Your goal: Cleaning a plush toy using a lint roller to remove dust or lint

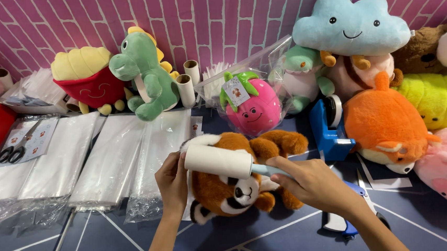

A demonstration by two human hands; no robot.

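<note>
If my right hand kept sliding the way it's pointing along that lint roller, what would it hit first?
Probably the white roll of the lint roller, then the left hand at its far end. The right hand points left along the handle, over the red panda plush.

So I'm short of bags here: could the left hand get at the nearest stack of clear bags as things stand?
Probably yes. The left hand rests on the red panda plush, and the nearest stack of clear bags lies just beside it with nothing between them.

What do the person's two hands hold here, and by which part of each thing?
The right hand holds the lint roller by its light-blue handle; the left hand grips the red panda plush at its side.
</note>
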